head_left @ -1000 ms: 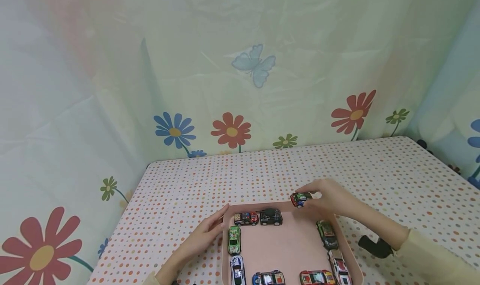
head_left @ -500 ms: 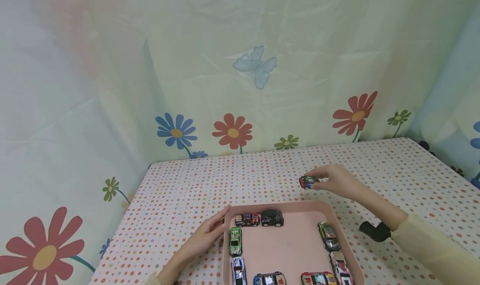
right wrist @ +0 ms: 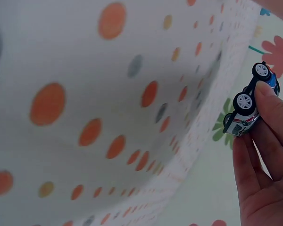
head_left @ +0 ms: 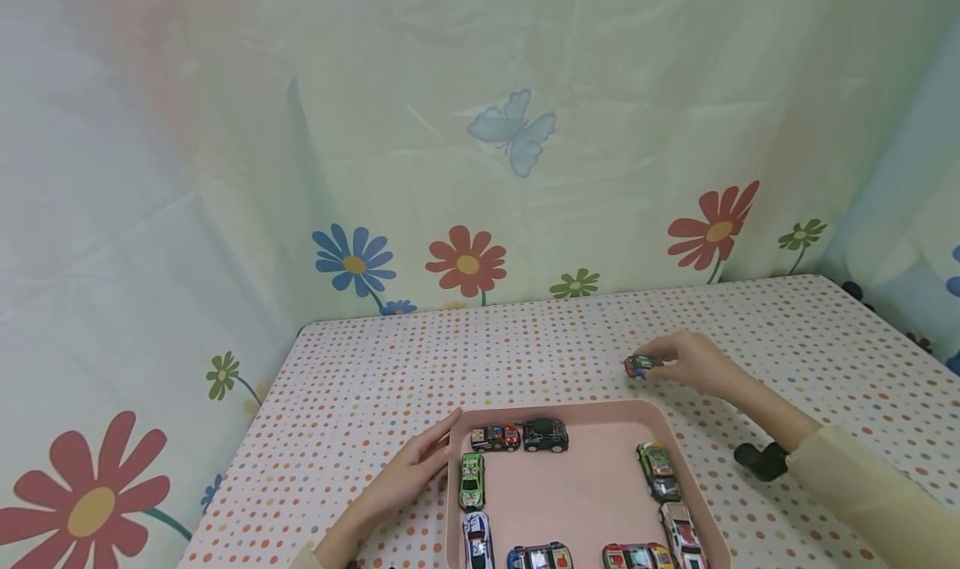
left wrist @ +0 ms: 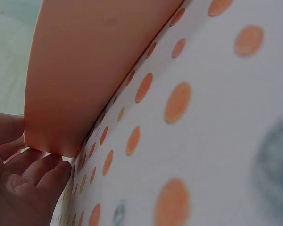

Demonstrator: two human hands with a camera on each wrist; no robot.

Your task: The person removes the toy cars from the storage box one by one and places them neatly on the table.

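Note:
My right hand (head_left: 697,364) pinches a small green, red and blue toy car (head_left: 641,366) by its sides, over the table behind the tray. In the right wrist view the toy car (right wrist: 250,94) is tilted, wheels towards the camera, between thumb and fingers. A pink tray (head_left: 577,487) holds several toy cars along its walls. My left hand (head_left: 405,471) touches the outside of its far left corner, fingers fairly straight. The left wrist view shows the left hand's fingertips (left wrist: 56,174) against the tray wall (left wrist: 94,70).
Inside the tray sit a black toy vehicle (head_left: 545,435), a dark racing car (head_left: 495,437) and a green car (head_left: 472,481), among others. A black curved object (head_left: 761,461) lies under the right forearm. The dotted tablecloth (head_left: 390,361) reaches a flowered curtain (head_left: 600,136).
My right hand lifts the toy car back from over the tray's far rim, then carries it rightwards over the table behind. The left hand stays at the tray's corner.

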